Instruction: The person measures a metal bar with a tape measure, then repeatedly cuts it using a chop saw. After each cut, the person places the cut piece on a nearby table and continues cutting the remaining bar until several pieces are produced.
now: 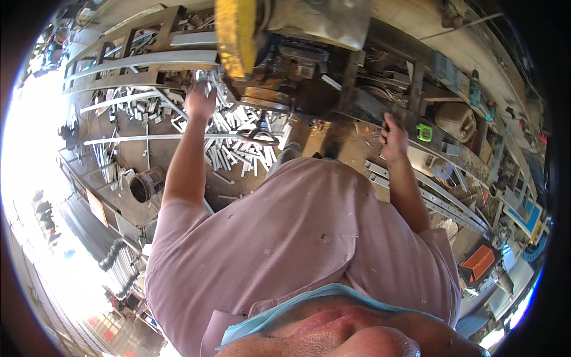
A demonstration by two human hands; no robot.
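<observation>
One long framed bench (364, 102) extended across the upper part of the view, to both sides of one machine (321, 19), which carried one yellow guard (234, 38). Two pale metal bars (143, 60), one long and one shorter, lay on the left stretch of the bench, their inner ends near the machine. Below them, a single heap of short metal pieces (229, 159), too many and too overlapped to count, covered part of the floor (351, 149). One beige container (455, 116) sat at the right, and one bucket (157, 177) at the left, its mouth visible. One handwheel (259, 143) projected beneath the machine.

Of the two hands, the left hand (201, 102) was extended forward on a nearly straight arm, just beside the inner end of the long bar; its fingers were blurred, and whether its grip was apart or clamped could not be told. The right hand (394, 140) was raised at the bench's near edge, fingers curled; whether its grip enclosed anything could not be told. One bright green device (424, 132) lay just to its right
</observation>
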